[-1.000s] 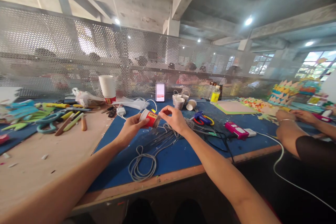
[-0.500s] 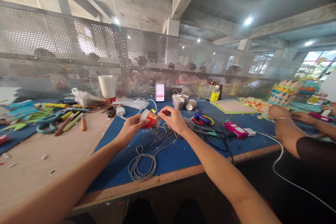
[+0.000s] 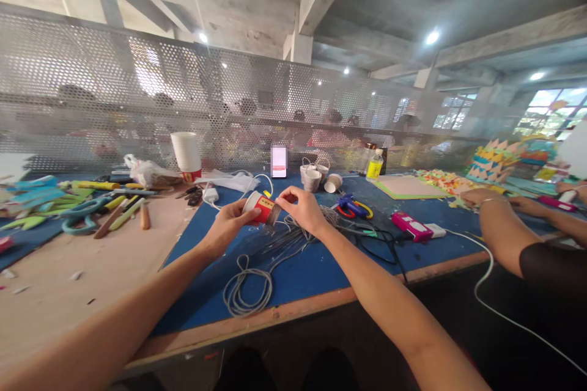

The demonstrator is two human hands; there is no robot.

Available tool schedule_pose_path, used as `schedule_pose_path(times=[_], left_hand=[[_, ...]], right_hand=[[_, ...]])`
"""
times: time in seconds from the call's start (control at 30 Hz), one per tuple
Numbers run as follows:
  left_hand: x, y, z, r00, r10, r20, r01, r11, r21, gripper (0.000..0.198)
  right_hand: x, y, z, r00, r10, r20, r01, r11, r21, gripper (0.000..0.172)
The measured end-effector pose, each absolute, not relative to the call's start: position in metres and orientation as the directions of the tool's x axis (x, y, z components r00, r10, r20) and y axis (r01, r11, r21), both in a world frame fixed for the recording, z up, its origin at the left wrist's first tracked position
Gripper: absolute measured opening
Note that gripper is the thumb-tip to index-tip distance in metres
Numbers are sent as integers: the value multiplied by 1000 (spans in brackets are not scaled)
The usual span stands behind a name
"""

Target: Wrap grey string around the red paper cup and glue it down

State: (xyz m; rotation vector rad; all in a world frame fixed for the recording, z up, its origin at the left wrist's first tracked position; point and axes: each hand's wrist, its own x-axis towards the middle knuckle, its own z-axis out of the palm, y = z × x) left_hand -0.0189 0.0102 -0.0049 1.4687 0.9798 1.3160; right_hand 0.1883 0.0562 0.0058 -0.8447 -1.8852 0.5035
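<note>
Near the middle of the view, my left hand (image 3: 229,224) is closed around a red and white paper cup (image 3: 263,209), tilted on its side with its white rim toward the upper left. My right hand (image 3: 302,208) is pinched at the cup's lower right end; what lies between its fingertips is too small to make out. Below and behind my hands, a bundle of grey cord (image 3: 250,290) lies on the blue mat (image 3: 202,293), one part coiled near the table's front edge.
Scissors (image 3: 85,215) and wooden-handled tools lie left, with stacked cups (image 3: 186,156) behind. A phone (image 3: 278,162) and small cups (image 3: 312,178) stand at the back. Blue pliers (image 3: 351,204) and a pink device (image 3: 411,226) lie right, near another person's arms (image 3: 504,226).
My hands and the cup stay nearly in place. At the far right, the other person's hand has shifted slightly left.
</note>
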Motion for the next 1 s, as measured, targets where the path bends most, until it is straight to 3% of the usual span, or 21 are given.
schedule_pose_path(times=[0.63,1.0], left_hand=[[-20,10,-4,116,954,276,-7,-277,961,28],[-24,11,-6,143,941,306,30,-313,949,22]], right_hand=[[190,56,6,-306,777,551,338,629,-700,18],[191,55,8,-343,822,454,264,548,-793,16]])
